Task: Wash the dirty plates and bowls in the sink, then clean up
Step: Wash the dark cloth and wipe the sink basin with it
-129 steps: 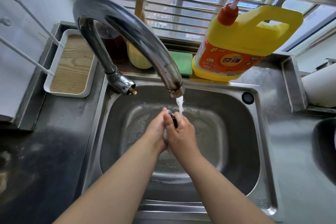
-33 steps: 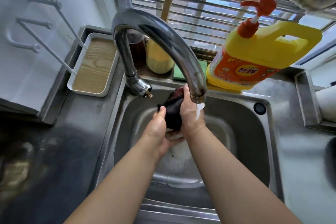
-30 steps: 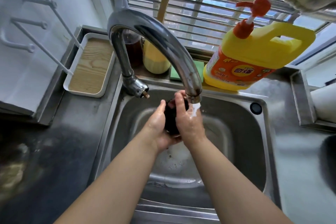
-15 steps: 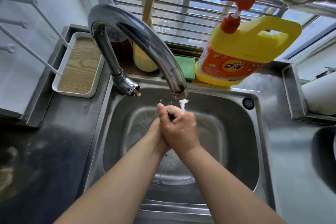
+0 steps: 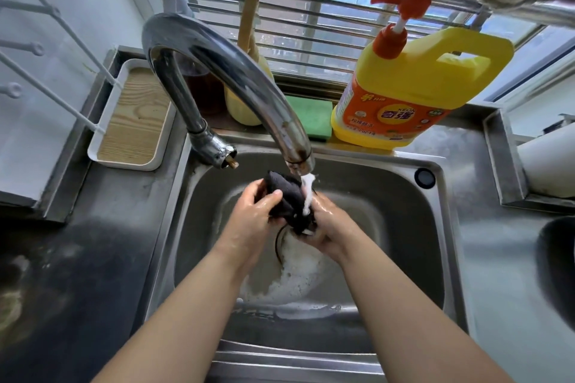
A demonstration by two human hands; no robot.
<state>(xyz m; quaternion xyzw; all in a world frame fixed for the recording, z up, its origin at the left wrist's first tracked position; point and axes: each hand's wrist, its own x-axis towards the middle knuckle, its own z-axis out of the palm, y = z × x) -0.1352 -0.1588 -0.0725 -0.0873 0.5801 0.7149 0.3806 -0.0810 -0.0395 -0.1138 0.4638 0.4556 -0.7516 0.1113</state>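
From the head view, a small dark cloth is held under the tap, over the middle of the sink. Water is running from the tap onto the cloth. The cloth is gripped by the left hand, with the thumb curled over its top. Its lower end is held by the right hand, whose fingers are curled round it. So each grip is closed on the cloth.

No plates or bowls can be seen in the sink. Only foam and water lie at the bottom, round the drain. It is judged that the washing of the dishes is done and the cleaning-up step is in hand: the cloth is being rinsed.

Next, the cloth will likely need to be squeezed hard so the water is pushed out. Then the tap must be turned off.

A yellow soap bottle and a green sponge stand at the back edge of the sink. A white tray is set at the back left of the desk.
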